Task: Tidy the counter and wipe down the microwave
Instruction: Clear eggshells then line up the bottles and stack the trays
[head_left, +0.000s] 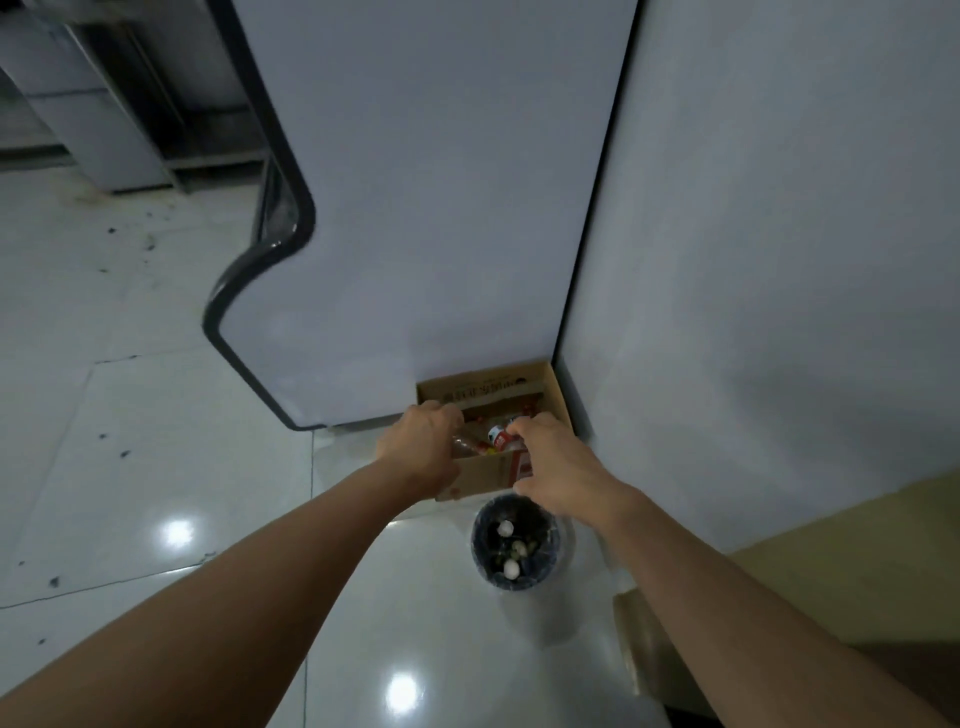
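Note:
An open cardboard box (551, 395) stands on the floor in the corner between a white appliance and the wall, with bottles and red wrappers inside. My left hand (421, 447) reaches over the box's near left corner, fingers curled round a clear plastic bottle (461, 442). My right hand (556, 462) hovers over the near right corner. Its fingertips curl onto a bottle with a red and white label (500, 436), and its thumb is down by the box's front wall. The hands hide much of what is in the box.
A small round bin (480, 525) with a dark liner holds some crumpled white scraps and stands on the glossy tiled floor (156, 467) just in front of the box. The white appliance (426, 208) rises behind, a white wall (779, 260) stands at the right, and a beige ledge (857, 545) sits lower right.

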